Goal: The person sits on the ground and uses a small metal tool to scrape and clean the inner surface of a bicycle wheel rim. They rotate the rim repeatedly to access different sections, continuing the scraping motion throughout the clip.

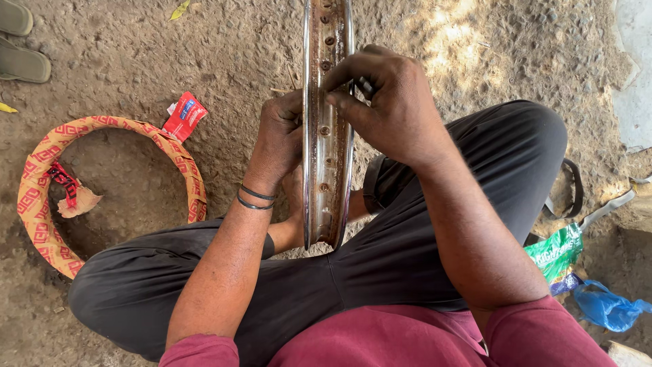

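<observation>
A rusty chrome wheel rim (327, 156) stands on edge between my crossed legs, its inner channel with spoke holes facing up. My left hand (280, 136) grips the rim's left flange from the side. My right hand (387, 102) rests on top of the rim, its fingertips pinching a small metal part at a spoke hole; the part itself is mostly hidden by the fingers.
A tyre wrapped in orange patterned paper (41, 197) lies on the dirt at left, with a small red packet (185, 115) beside it. Green (558, 251) and blue (608, 307) plastic bags lie at right. Sandals (20, 61) sit at top left.
</observation>
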